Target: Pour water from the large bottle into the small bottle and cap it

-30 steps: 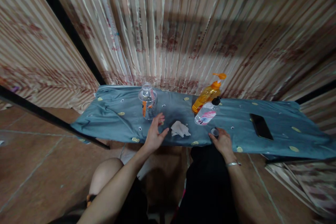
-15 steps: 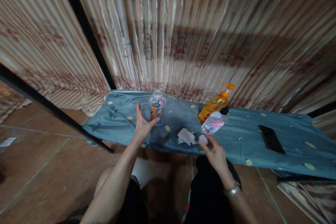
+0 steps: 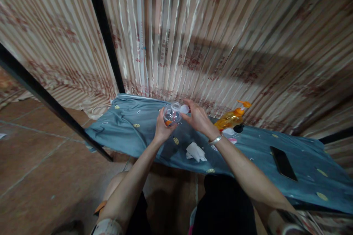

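Observation:
My left hand (image 3: 161, 128) is wrapped around a clear plastic bottle (image 3: 171, 113) with an orange label, which stands on the blue-grey cloth (image 3: 129, 132) of a low table. My right hand (image 3: 197, 117) reaches across and holds a small white cap (image 3: 184, 109) right beside the bottle's top. A silver bracelet (image 3: 215, 140) sits on that wrist. Below my hands a crumpled white tissue (image 3: 196, 152) lies on the cloth.
An orange pump bottle (image 3: 231, 117) and a clear bottle with a pink label and black cap (image 3: 231, 134) stand right of my hands. A black phone (image 3: 283, 162) lies further right. Striped curtains hang behind; a black bar (image 3: 52, 104) crosses at the left.
My left hand closed around the clear bottle. My right hand lifted the white cap off the cloth and carried it up and left to the bottle's top. The camera tilted up.

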`<state>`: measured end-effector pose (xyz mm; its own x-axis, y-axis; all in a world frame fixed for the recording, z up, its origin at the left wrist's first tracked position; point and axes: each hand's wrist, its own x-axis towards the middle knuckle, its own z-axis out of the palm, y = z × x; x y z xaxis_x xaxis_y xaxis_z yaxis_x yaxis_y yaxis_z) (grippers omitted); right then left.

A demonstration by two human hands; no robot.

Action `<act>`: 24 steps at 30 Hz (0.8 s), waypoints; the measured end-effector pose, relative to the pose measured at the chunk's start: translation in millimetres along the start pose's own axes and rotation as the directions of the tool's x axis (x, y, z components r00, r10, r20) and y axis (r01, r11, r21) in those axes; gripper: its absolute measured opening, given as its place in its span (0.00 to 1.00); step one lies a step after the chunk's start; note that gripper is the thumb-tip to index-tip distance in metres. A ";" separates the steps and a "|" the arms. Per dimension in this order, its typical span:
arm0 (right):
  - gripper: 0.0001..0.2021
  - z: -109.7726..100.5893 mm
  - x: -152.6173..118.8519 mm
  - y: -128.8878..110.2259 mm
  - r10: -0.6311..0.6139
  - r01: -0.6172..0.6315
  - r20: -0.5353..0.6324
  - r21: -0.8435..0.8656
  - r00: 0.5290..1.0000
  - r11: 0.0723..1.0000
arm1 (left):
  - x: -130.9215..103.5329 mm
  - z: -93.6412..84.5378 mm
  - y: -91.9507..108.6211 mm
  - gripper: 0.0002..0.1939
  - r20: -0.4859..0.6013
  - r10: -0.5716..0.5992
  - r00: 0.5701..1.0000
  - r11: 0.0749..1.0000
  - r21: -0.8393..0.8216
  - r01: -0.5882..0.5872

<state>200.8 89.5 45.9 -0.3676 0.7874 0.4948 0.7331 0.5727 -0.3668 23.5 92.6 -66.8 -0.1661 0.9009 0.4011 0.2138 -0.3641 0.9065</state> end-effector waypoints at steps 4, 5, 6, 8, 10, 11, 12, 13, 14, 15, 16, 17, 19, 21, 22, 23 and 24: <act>0.31 -24.3 -10.3 -9.2 -0.116 0.119 0.080 -0.034 0.990 0.992 | -15.1 -7.3 -0.4 0.51 0.044 0.081 0.996 0.991 0.105 -0.085; 0.31 -30.5 -15.1 -12.5 -0.128 0.132 0.104 -0.039 0.986 0.990 | -19.4 -9.4 0.0 0.51 0.062 0.110 0.992 0.983 0.140 -0.118; 0.31 -36.4 -20.0 -16.1 -0.136 0.142 0.128 -0.040 0.982 0.989 | -23.7 -11.5 0.7 0.51 0.081 0.141 0.987 0.973 0.173 -0.153; 0.28 -46.6 -29.7 -23.7 -0.154 0.163 0.177 -0.039 0.972 0.986 | -31.7 -15.5 2.6 0.51 0.117 0.197 0.973 0.950 0.221 -0.219; 0.23 -54.2 -38.3 -31.1 -0.181 0.199 0.231 -0.060 0.956 0.978 | -38.5 -18.2 4.9 0.51 0.158 0.237 0.958 0.926 0.260 -0.272; 0.20 -56.9 -42.0 -34.4 -0.195 0.222 0.257 -0.080 0.946 0.972 | -41.3 -18.9 5.9 0.50 0.180 0.249 0.952 0.917 0.273 -0.292; 0.18 -59.0 -45.3 -37.4 -0.205 0.243 0.283 -0.104 0.937 0.964 | -43.8 -19.2 6.8 0.50 0.202 0.257 0.945 0.909 0.283 -0.307; 0.16 -60.4 -48.1 -40.0 -0.212 0.260 0.306 -0.126 0.928 0.957 | -45.8 -19.0 7.5 0.50 0.221 0.261 0.940 0.903 0.289 -0.319; 0.15 -61.2 -50.3 -42.0 -0.214 0.271 0.326 -0.142 0.921 0.952 | -47.5 -18.6 8.1 0.50 0.238 0.264 0.935 0.899 0.291 -0.328; 0.15 -61.7 -52.0 -43.4 -0.213 0.276 0.337 -0.152 0.917 0.949 | -48.8 -17.9 8.5 0.50 0.250 0.266 0.931 0.896 0.291 -0.334; 0.14 -61.8 -53.2 -44.3 -0.210 0.277 0.344 -0.157 0.915 0.948 | -49.8 -17.1 8.8 0.50 0.257 0.269 0.928 0.895 0.290 -0.339; 0.14 -61.8 -53.8 -44.7 -0.207 0.275 0.347 -0.158 0.915 0.949 | -50.5 -16.4 9.0 0.50 0.259 0.271 0.927 0.895 0.288 -0.342; 0.13 -61.3 -53.9 -44.0 -0.202 0.268 0.352 -0.151 0.914 0.951 | -51.5 -15.1 9.2 0.49 0.260 0.275 0.926 0.895 0.284 -0.345; 0.11 -60.2 -52.9 -41.8 -0.193 0.256 0.356 -0.139 0.914 0.957 | -52.1 -14.2 9.1 0.49 0.262 0.277 0.924 0.894 0.282 -0.348; 0.10 -59.3 -52.1 -40.4 -0.184 0.244 0.357 -0.131 0.916 0.961 | -52.3 -13.9 9.0 0.48 0.264 0.278 0.924 0.894 0.281 -0.350; 0.08 -57.8 -51.4 -39.1 -0.169 0.226 0.357 -0.124 0.919 0.966 | -52.4 -13.7 8.9 0.48 0.265 0.279 0.923 0.894 0.280 -0.351; 0.08 -55.9 -50.6 -37.9 -0.144 0.200 0.358 -0.124 0.923 0.972 | -52.5 -13.6 8.8 0.48 0.265 0.279 0.923 0.893 0.281 -0.351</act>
<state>223.7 15.2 78.8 -0.6495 0.7256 0.2273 0.7101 0.6857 -0.1601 21.0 38.9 -78.2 0.1613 0.7923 0.5885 0.5193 -0.5752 0.6320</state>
